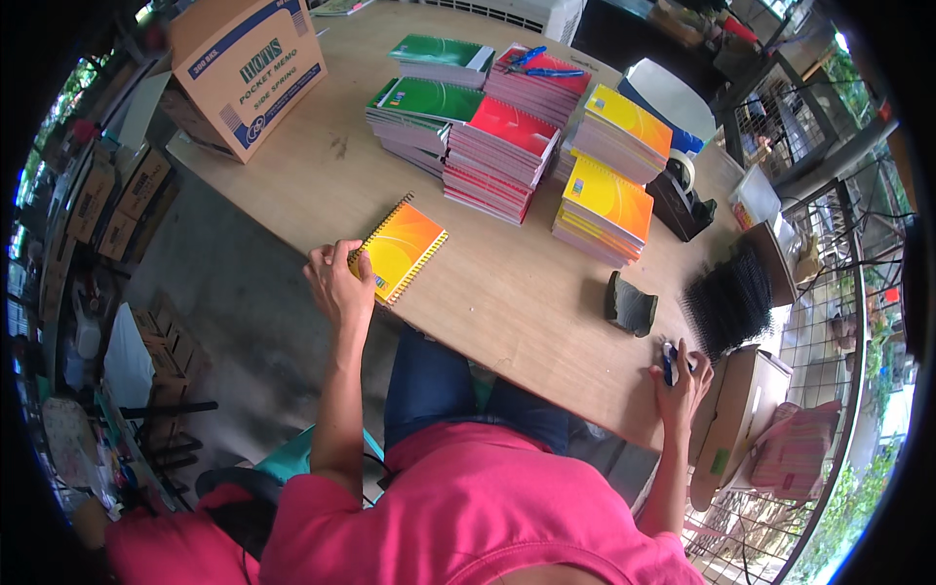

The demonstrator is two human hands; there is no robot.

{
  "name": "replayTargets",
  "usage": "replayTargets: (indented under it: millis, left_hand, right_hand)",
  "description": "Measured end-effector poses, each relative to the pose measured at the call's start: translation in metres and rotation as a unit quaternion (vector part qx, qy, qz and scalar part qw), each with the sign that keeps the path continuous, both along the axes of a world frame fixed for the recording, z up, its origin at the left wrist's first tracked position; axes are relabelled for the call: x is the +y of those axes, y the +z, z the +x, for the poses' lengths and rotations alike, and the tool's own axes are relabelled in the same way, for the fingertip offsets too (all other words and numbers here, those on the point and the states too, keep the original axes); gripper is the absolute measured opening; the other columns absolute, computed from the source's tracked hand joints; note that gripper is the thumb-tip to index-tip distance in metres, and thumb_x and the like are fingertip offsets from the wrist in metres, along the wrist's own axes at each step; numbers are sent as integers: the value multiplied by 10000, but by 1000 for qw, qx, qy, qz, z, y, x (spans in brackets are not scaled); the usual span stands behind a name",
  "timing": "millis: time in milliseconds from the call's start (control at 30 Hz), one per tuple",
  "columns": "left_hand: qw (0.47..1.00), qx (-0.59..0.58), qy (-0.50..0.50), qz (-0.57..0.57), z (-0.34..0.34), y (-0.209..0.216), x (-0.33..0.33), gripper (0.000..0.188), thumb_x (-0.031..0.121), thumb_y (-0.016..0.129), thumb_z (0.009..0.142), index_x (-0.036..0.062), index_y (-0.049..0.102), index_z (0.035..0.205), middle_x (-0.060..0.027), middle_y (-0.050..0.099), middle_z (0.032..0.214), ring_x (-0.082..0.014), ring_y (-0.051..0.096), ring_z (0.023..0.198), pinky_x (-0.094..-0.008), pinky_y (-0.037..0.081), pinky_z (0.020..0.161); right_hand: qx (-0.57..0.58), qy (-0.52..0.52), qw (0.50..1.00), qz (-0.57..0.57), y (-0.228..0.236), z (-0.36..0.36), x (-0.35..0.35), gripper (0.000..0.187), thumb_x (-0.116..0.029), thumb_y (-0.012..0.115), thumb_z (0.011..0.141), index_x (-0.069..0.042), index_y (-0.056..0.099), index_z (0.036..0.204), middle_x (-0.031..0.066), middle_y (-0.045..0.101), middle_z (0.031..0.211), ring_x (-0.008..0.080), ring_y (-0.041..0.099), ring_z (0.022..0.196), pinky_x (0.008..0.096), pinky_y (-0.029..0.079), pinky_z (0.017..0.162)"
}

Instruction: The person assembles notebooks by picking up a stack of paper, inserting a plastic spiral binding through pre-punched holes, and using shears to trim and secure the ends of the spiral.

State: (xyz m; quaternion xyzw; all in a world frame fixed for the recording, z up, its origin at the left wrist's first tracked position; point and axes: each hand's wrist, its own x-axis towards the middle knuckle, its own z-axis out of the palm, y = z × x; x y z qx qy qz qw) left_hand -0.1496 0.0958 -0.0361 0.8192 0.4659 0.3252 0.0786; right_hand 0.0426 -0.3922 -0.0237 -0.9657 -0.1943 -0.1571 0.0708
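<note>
At the front edge of the table, my left hand [343, 283] grips the near left end of a yellow and orange spiral notebook [408, 240], thumb on the cover. Coils show along both long sides, so more than one notebook may lie there. Far to the right, my right hand [682, 388] has its fingers closed round a small pair of pliers [669, 363] with dark handles; its metal tip points away from me. The fingers partly hide this tool. A dark, curved holder [630, 304] stands just beyond that hand.
Stacks of green notebooks [425, 100], red notebooks [505, 136] and yellow notebooks [606, 203] fill the table's far middle. Blue-handled pliers [546, 68] lie on one red stack. A tape dispenser [681, 200], black wire coils [729, 300] and cardboard box [244, 78] stand around.
</note>
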Motion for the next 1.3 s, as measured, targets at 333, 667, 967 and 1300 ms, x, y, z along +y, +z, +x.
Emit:
replayTargets:
  millis: [333,667,967,1300]
  left_hand:
    - [886,-202,-405,-101,169,88,-86,326,166,741,886,5,671,1160,-205,695,1104,-378,683,1009,-457,562,827]
    - [919,32,-358,-163,272,101,-92,358,210,848,778,-52,713,982,-270,715,914,-404,715,931,-437,573,854]
    - [808,-300,-498,-92,143,45,-118,577,-149,557,901,99,503,1419,-164,624,1166,-283,659,1081,-379,532,831]
    - [805,-240,-519,-158,119,-3,-162,249,98,671,929,72,598,1166,-120,576,1038,-314,553,1025,-417,471,829]
  right_hand:
    - [6,104,993,56,-11,33,90,684,-237,859,714,-76,626,1336,238,471,1409,455,450,1239,518,421,1050]
    - [-21,-112,992,53,13,97,8,275,-160,798,784,-122,730,1047,67,589,1117,302,563,1044,462,466,885]
    - [-232,60,964,112,13,119,-26,259,-39,713,835,-80,665,1086,81,613,991,287,617,980,457,478,885]
    - [122,240,919,290,66,21,60,308,43,724,808,-68,759,1094,116,660,826,231,631,690,346,496,604]
